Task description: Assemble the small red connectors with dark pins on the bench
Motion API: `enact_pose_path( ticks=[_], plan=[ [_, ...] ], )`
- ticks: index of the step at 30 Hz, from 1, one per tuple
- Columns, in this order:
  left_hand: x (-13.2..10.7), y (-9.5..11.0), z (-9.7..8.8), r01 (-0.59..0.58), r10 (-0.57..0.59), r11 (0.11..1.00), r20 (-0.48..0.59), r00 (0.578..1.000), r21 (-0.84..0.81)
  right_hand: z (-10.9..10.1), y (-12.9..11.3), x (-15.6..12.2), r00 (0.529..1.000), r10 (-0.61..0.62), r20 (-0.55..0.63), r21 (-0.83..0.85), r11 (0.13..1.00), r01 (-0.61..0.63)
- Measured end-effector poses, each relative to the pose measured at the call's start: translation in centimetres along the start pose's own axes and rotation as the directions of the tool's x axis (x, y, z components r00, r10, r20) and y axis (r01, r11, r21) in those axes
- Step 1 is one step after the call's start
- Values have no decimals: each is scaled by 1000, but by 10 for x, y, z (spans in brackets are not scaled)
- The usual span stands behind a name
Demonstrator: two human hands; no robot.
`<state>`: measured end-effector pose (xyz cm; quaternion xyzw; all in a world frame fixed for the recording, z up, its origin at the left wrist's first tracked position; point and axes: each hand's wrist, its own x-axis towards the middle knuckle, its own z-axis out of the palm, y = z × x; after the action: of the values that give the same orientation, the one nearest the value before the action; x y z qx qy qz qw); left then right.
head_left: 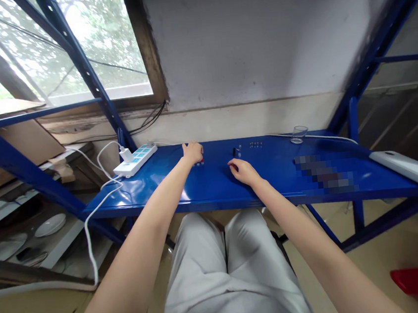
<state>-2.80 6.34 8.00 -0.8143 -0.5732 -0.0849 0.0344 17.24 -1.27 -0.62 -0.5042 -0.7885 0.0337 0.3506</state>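
My left hand (193,151) is over the blue table with its fingers curled down, closed beside a small cluster of red and pale pieces (199,162). What its fingertips hold, if anything, is hidden. To its right, my right hand (245,171) rests low over the tabletop with thumb and fingers drawn together. I cannot make out whether anything small is pinched there. Just beyond that hand stands a small black piece (234,152), with tiny clear pieces (240,151) beside it. Farther back lies a row of several tiny pieces (256,144).
A white power strip (136,160) with a plugged-in charger lies at the left end of the blue table (212,191). On the right are a clear glass (299,134), a blurred-out dark item (325,173) and a white flat device (412,167). Blue frame posts flank both sides.
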Motion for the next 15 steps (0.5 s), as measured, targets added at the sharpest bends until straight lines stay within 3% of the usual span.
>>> enact_pose_path(
  ticks=[15],
  plan=[
    [8, -6, 7, -3, 4, 999, 17, 1000, -54, 0, -1, 0, 1000, 16, 0, -5, 1000, -16]
  ],
)
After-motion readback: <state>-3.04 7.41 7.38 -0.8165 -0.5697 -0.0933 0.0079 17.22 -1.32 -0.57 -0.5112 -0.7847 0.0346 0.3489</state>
